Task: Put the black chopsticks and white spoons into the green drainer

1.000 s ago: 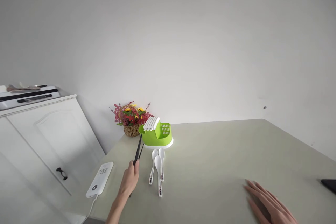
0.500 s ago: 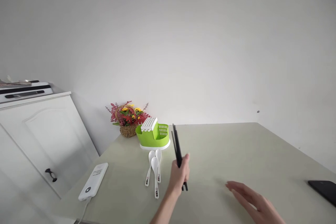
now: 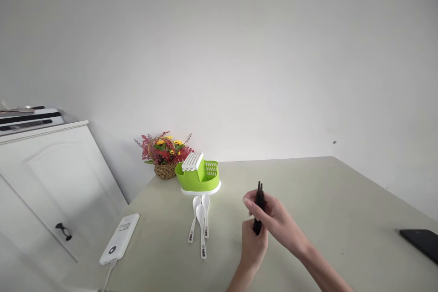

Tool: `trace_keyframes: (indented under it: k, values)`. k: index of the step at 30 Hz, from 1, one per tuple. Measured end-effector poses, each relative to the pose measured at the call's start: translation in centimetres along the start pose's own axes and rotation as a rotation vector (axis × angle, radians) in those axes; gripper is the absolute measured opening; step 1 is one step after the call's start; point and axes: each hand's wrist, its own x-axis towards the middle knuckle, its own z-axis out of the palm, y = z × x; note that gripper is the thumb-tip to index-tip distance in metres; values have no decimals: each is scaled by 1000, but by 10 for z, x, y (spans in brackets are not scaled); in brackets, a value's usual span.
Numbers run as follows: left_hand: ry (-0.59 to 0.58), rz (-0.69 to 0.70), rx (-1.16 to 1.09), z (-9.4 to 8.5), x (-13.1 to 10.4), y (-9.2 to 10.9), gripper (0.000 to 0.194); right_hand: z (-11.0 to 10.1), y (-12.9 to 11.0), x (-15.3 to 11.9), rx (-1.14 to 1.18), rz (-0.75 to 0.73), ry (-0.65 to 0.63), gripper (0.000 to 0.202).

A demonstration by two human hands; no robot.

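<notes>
A bundle of black chopsticks (image 3: 260, 198) stands nearly upright above the table, gripped by both hands. My left hand (image 3: 253, 242) is closed round its lower part, and my right hand (image 3: 270, 214) wraps the upper part just above, thumb toward the left. Only the tips and a short stretch between the hands show; how many sticks there are I cannot tell. To the left, three white spoons (image 3: 201, 219) lie close together with their bowls pointing away. Behind them is a green utensil holder (image 3: 195, 181) with a white slatted top and white base.
A wicker basket of artificial flowers (image 3: 166, 170) stands behind the holder against the wall. A white power bank (image 3: 119, 239) with a cable lies at the table's left edge, beside a white cabinet (image 3: 65, 182). At the far right lies a black phone (image 3: 420, 242).
My left hand has moved right and slightly down with the chopsticks. My right hand has come in from the right and closed on their upper part. The view has shifted slightly.
</notes>
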Motion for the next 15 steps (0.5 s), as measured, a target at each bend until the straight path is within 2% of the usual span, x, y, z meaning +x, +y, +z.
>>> trace_keyframes:
  k: [3,7,15]
  values:
    - [-69,31,5,1,0,-9,47,11,8,4,82,45,21,46]
    - [-102,1,36,-1,-3,-20,52,16,29,15,94,55,87,55]
    - [6,52,196,0,-16,-36,47,8,70,51,-191,48,176,62]
